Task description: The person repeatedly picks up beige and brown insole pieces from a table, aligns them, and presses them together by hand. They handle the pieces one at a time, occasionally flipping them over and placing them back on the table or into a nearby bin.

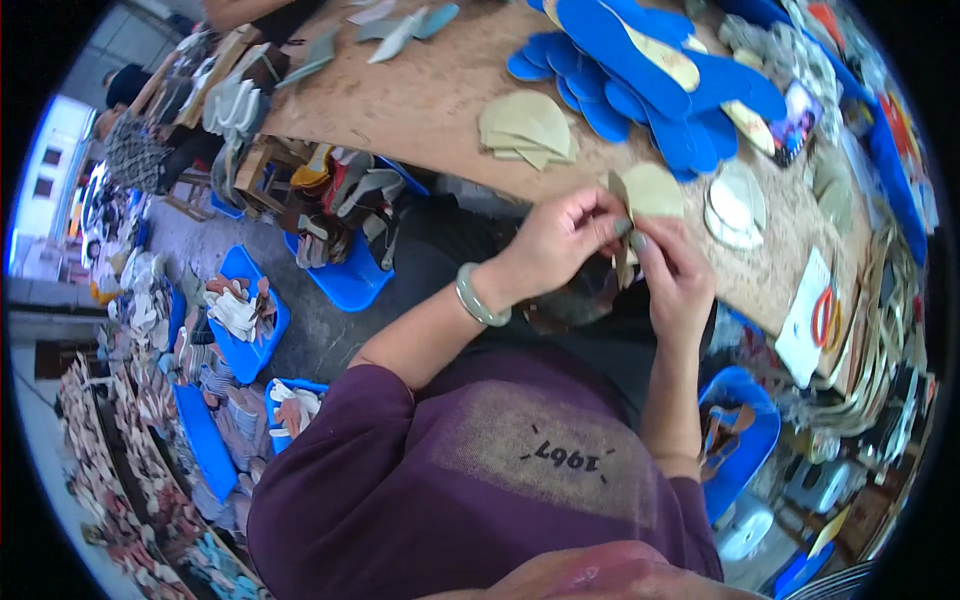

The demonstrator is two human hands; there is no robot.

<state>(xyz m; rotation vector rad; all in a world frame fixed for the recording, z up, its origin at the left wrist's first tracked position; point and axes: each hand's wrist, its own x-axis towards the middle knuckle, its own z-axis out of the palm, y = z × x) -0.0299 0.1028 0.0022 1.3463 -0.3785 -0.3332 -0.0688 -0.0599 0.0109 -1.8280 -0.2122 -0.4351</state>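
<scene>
My left hand [570, 235], with a pale bangle [480, 296] at its wrist, pinches a thin brown piece [617, 190] seen nearly edge-on. Fingertips of my right hand [676, 268] press on the same piece from the other side, and the two hands almost touch. Part of the piece hangs below the fingers, so its full shape is hidden. Just beyond, at the table's near edge, lies a beige rounded piece [656, 190]. A stack of similar beige half-round pieces [528, 126] rests farther left.
Blue insoles [650, 75] are heaped at the table's [400, 110] far side. Whitish rounded pieces [735, 205], a phone [797, 122] and red-handled scissors [824, 316] lie at the right. Blue bins [250, 310] of shoe parts stand on the floor. Another person [140, 140] sits far left.
</scene>
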